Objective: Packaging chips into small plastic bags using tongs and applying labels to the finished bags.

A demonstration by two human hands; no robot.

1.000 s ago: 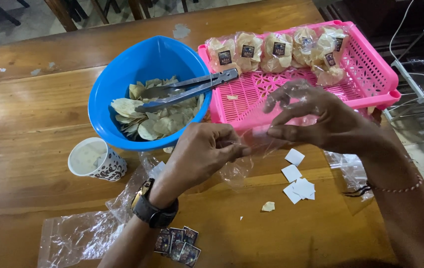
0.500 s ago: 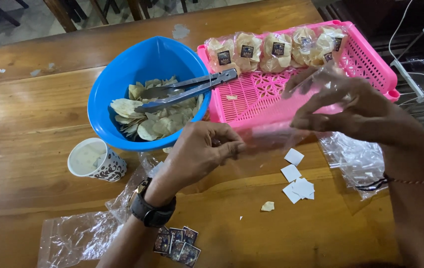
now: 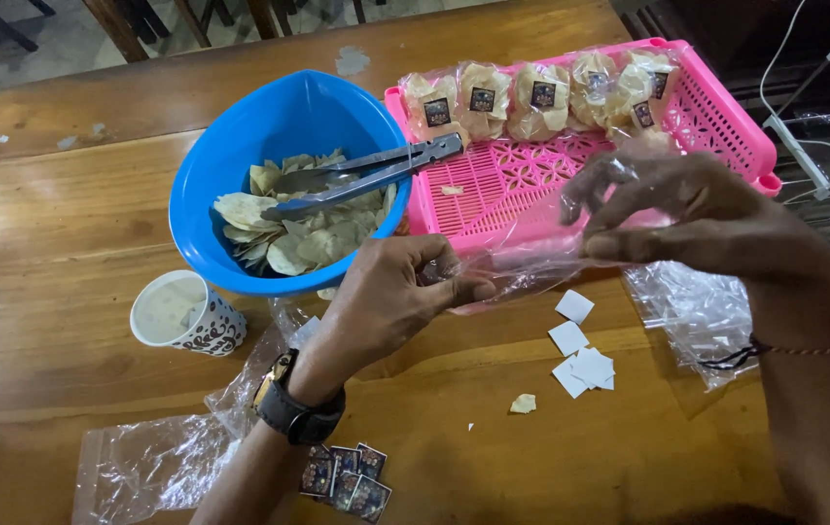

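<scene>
Crinkly clear plastic bag (image 3: 522, 264) stretched between left hand (image 3: 390, 301) and right hand (image 3: 697, 209), fingers pinching it.

The light falls from above and is warm and fairly bright over the middle of my bench (image 3: 74, 204), which shines with a pale glare at its left edge. The far corners go dim, the right side almost black. My left hand (image 3: 390, 301) throws a soft shadow onto the wood beneath it. The clear plastic bag (image 3: 522, 267) I hold catches small white glints, and its edges are hard to trace. My right hand (image 3: 697, 214) looks slightly smeared, perhaps by motion. Focus is otherwise sharp, with mild stretching near the frame's edges.
</scene>
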